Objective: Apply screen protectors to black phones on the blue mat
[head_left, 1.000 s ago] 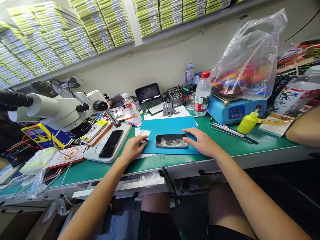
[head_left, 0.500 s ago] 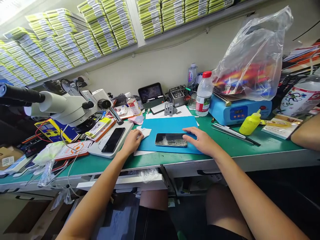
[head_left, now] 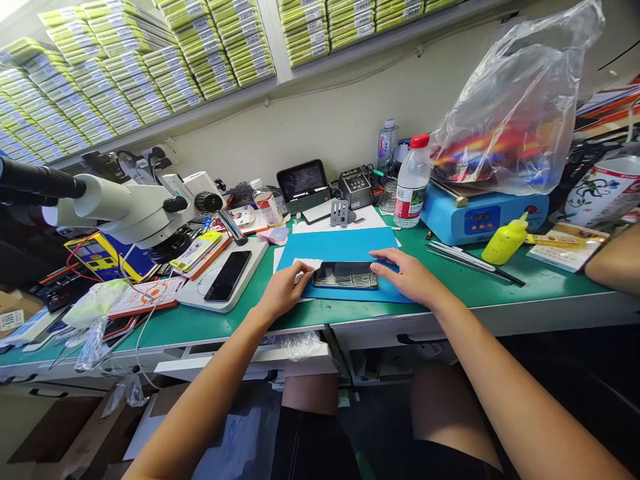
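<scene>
A black-screened smartphone [head_left: 345,275] lies flat on the blue mat [head_left: 340,247], with reflections across its glass. At its left end is my left hand [head_left: 285,290], fingers curled together on a white tissue [head_left: 309,263] that sticks out beyond the fingertips. Over the mat's right side reaches my right hand [head_left: 407,279], its thumb at the phone's right edge and its fingers stretched out and apart. Nothing is gripped in that hand.
A second phone [head_left: 228,276] rests on the white microscope base [head_left: 250,267] at left. To the right are tweezers and thin tools [head_left: 473,262], a yellow squeeze bottle [head_left: 505,240] and a blue heating unit [head_left: 465,217]. A red-capped bottle [head_left: 413,183] stands behind. Below is an open drawer [head_left: 250,363].
My left hand has moved right with the tissue, up to the phone's left end. My right hand stays at the phone's right end, and the view has shifted slightly.
</scene>
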A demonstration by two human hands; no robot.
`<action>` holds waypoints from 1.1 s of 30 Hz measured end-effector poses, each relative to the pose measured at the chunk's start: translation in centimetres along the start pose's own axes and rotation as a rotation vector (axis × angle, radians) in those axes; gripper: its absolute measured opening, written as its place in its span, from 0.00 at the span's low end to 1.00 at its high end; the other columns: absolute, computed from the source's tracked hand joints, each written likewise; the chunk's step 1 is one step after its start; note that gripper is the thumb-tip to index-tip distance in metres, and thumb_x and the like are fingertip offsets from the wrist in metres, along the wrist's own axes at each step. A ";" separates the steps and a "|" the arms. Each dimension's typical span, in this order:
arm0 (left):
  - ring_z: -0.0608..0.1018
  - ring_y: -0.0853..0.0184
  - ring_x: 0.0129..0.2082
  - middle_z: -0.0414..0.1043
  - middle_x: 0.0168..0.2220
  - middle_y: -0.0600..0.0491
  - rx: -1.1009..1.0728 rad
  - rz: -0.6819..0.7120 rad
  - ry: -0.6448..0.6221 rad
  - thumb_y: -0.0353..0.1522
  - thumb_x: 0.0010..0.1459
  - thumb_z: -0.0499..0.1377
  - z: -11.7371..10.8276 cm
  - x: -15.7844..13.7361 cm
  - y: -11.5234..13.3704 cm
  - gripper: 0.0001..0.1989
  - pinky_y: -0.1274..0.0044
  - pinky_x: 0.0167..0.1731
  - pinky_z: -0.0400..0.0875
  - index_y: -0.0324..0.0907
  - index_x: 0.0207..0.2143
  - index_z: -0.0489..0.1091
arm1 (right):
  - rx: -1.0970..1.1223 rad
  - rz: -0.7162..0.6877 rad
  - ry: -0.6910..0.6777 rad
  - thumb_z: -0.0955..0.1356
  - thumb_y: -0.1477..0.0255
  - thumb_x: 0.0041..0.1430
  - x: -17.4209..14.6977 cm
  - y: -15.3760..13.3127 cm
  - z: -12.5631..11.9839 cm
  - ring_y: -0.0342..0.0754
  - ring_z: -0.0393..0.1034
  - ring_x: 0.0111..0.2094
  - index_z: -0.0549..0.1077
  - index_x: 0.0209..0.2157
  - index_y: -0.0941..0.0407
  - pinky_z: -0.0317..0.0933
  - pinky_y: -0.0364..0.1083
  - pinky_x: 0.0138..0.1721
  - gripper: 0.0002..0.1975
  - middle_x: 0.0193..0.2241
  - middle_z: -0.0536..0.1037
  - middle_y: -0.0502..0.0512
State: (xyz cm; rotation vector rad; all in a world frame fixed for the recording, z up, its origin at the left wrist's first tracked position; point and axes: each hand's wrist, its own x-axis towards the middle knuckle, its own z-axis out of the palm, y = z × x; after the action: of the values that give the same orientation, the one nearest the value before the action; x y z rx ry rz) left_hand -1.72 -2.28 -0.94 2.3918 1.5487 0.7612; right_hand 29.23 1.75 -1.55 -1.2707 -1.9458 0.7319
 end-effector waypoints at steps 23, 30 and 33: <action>0.63 0.61 0.67 0.74 0.56 0.48 0.205 0.206 -0.151 0.20 0.56 0.49 -1.5 -2.1 1.3 0.26 0.65 0.62 0.66 0.45 0.56 0.63 | 0.077 0.009 -0.005 0.67 0.54 0.61 0.1 0.4 0.1 0.60 0.72 0.53 0.77 0.51 0.49 0.66 0.58 0.56 0.22 0.52 0.78 0.58; 0.67 0.58 0.64 0.69 0.61 0.41 0.218 0.259 -0.187 0.23 0.57 0.51 -0.9 -0.5 2.5 0.24 0.64 0.63 0.63 0.40 0.56 0.66 | 0.089 -0.002 -0.004 0.64 0.47 0.61 0.1 -0.1 0.0 0.61 0.71 0.55 0.77 0.51 0.51 0.63 0.59 0.58 0.27 0.53 0.78 0.59; 0.69 0.56 0.63 0.70 0.59 0.41 0.207 0.291 -0.188 0.24 0.57 0.52 -0.1 0.6 3.5 0.23 0.62 0.62 0.65 0.40 0.55 0.68 | 0.122 -0.014 0.012 0.61 0.42 0.61 0.1 -0.1 0.0 0.62 0.71 0.55 0.78 0.49 0.51 0.62 0.60 0.59 0.32 0.53 0.78 0.60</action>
State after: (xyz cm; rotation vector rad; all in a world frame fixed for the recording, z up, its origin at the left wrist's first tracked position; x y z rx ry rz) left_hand 1.17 -3.27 0.82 2.7882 1.2793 0.4229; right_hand 29.17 1.77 -1.45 -1.1837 -1.8685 0.8210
